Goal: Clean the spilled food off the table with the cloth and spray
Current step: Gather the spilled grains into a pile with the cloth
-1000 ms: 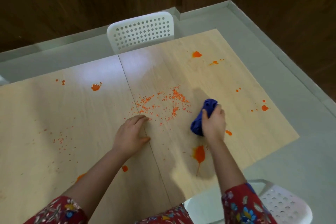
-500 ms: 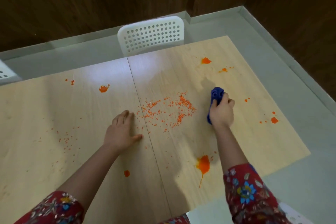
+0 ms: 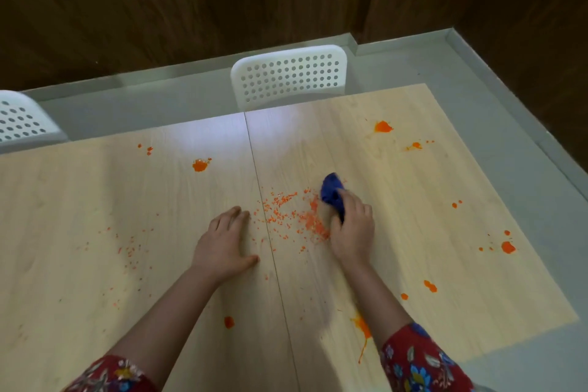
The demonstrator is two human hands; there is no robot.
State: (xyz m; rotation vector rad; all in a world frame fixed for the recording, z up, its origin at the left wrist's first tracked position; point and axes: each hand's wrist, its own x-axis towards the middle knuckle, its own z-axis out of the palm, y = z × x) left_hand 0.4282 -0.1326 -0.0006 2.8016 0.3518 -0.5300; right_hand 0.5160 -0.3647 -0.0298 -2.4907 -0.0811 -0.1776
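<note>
A light wooden table [image 3: 397, 216] is littered with orange food. A patch of small orange grains [image 3: 296, 216] lies at its middle, and orange sauce blobs [image 3: 200, 165] are scattered around. My right hand [image 3: 351, 232] grips a bunched blue cloth [image 3: 331, 191] and presses it on the table at the right edge of the grains. My left hand [image 3: 226, 242] rests flat on the table, fingers straight, just left of the grains. No spray bottle is in view.
A white perforated chair [image 3: 289, 76] stands at the table's far side, another white chair [image 3: 19, 121] at the far left. Sauce splats lie at the far right [image 3: 383, 127], the right edge [image 3: 508, 247] and the near side [image 3: 362, 328]. Grey floor surrounds the table.
My right hand has swept the blue cloth leftward into the grains, pushing them into a denser pile beside it. My left hand stays flat on the table.
</note>
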